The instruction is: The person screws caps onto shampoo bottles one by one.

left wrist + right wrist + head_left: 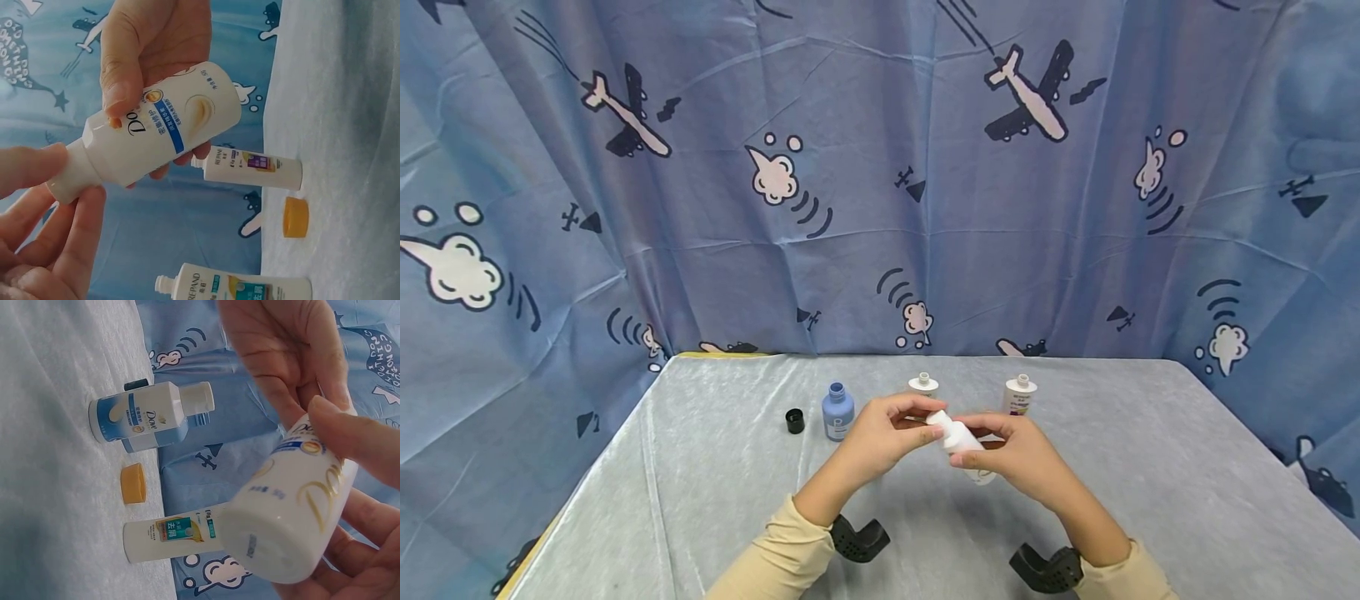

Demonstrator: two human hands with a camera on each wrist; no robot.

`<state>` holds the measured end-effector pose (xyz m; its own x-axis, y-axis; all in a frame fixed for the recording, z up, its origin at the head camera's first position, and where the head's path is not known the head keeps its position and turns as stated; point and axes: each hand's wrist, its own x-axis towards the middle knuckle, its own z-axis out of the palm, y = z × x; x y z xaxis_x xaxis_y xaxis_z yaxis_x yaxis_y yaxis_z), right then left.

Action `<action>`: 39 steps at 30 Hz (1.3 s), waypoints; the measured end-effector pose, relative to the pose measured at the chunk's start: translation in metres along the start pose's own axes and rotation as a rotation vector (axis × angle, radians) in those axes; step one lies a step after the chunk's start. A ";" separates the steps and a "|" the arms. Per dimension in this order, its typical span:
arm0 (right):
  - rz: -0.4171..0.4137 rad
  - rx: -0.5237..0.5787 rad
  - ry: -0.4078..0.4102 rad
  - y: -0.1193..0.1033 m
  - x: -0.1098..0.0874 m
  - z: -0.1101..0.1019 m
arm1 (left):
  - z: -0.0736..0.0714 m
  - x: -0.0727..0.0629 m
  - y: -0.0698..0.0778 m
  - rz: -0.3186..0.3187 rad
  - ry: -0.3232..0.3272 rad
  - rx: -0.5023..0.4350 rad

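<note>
Over the grey bench (722,508), grips the white bottle (967,443), slanting far left, in the right hand (1017,454) and pinches its cap (939,420) between fingers of the left hand (883,433).

The held bottle (169,128) is showing smooth, glossy-looking plastic, the table cover (722,483) is looking like soft, napped cloth, and the far curtain (865,183) is showing creased, faintly shiny fabric.

The tilted white bottle (165,134) shows "Do"; a blue-and-white bottle (139,415) reads "Dove"; two slim bottles (250,170) read "REPAND".
</note>
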<state>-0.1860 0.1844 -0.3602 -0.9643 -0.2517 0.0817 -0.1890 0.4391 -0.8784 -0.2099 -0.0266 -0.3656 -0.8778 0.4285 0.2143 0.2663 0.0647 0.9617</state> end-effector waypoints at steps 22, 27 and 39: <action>0.006 0.011 0.032 -0.001 0.000 0.002 | 0.001 -0.001 0.000 -0.013 0.075 0.003; -0.015 -0.011 0.020 0.000 0.000 0.000 | 0.001 -0.002 0.000 0.020 0.040 0.017; -0.016 -0.027 0.016 0.000 0.000 -0.002 | -0.001 0.000 0.003 -0.028 0.013 -0.031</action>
<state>-0.1867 0.1857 -0.3595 -0.9638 -0.2456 0.1036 -0.2096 0.4583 -0.8637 -0.2097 -0.0268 -0.3628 -0.8900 0.4151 0.1889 0.2291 0.0486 0.9722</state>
